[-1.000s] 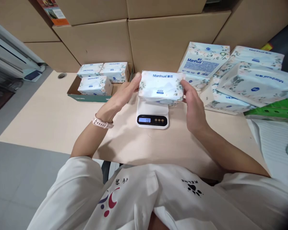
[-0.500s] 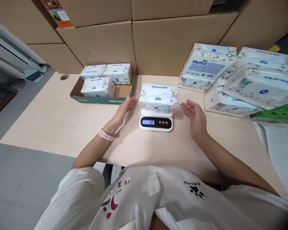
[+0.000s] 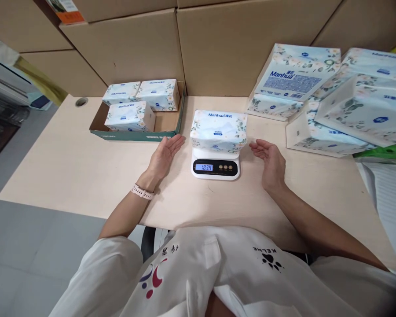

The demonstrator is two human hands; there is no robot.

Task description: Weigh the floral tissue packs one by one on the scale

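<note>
Three tissue packs (image 3: 130,116) sit in the green-sided tray (image 3: 135,136). Left hand (image 3: 162,159): empty, fingers extended, near the tray's front corner. Centre: a single pack (image 3: 219,127) rests on the white scale (image 3: 214,156), display (image 3: 203,167) lit. For a sound reading, leave the pack untouched until the digits settle. Right hand (image 3: 272,166): empty, fingers extended, just beside the pack. Further right: stacked packs (image 3: 350,114).

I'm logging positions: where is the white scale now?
In the head view, the white scale sits just right of centre on the table, under a tissue pack, between the left hand and right hand.
</note>
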